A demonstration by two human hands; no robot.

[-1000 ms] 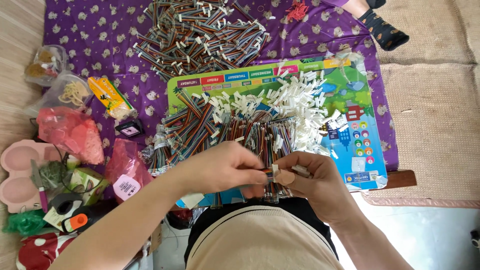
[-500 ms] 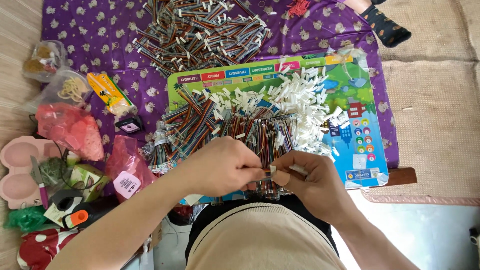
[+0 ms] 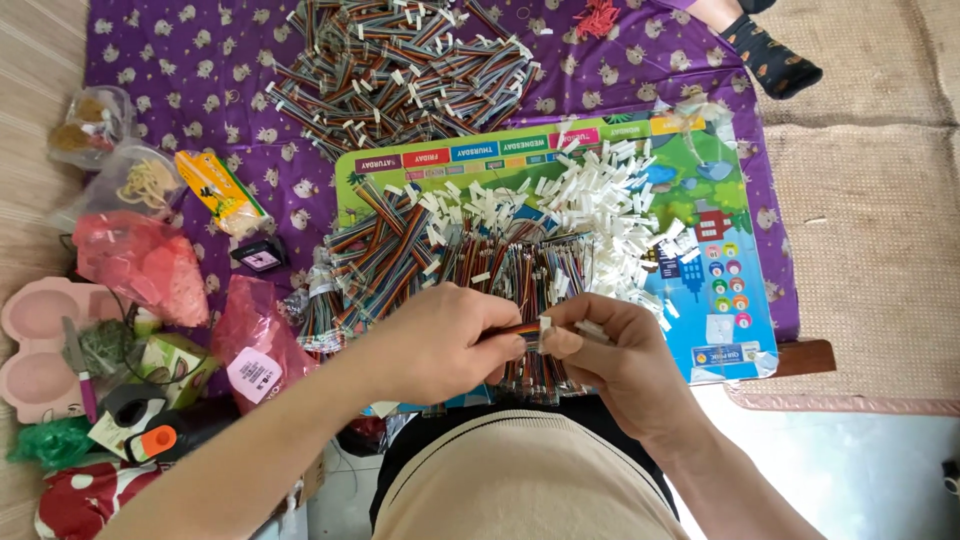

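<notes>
My left hand (image 3: pixel 450 340) pinches one end of a multicoloured ribbon wire bundle (image 3: pixel 512 330) just above my lap. My right hand (image 3: pixel 610 350) meets it from the right, its fingers holding a small white plastic connector (image 3: pixel 546 324) against the wire's tip. Both hands hover over the near edge of a colourful board (image 3: pixel 720 250). On the board lie a heap of loose ribbon wires (image 3: pixel 440 250) and a pile of white connectors (image 3: pixel 610 210).
A larger pile of wires with connectors (image 3: pixel 400 70) lies on the purple patterned cloth (image 3: pixel 180 60). Plastic bags (image 3: pixel 140 260), small containers (image 3: pixel 100 125), a pink tray (image 3: pixel 35 340) and a yellow packet (image 3: pixel 220 190) crowd the left. Another person's socked foot (image 3: pixel 770 60) rests at the top right.
My hands have stayed together at the wire's tip; the fingers shifted slightly as the connector sits against the wire end. The view moved a little.
</notes>
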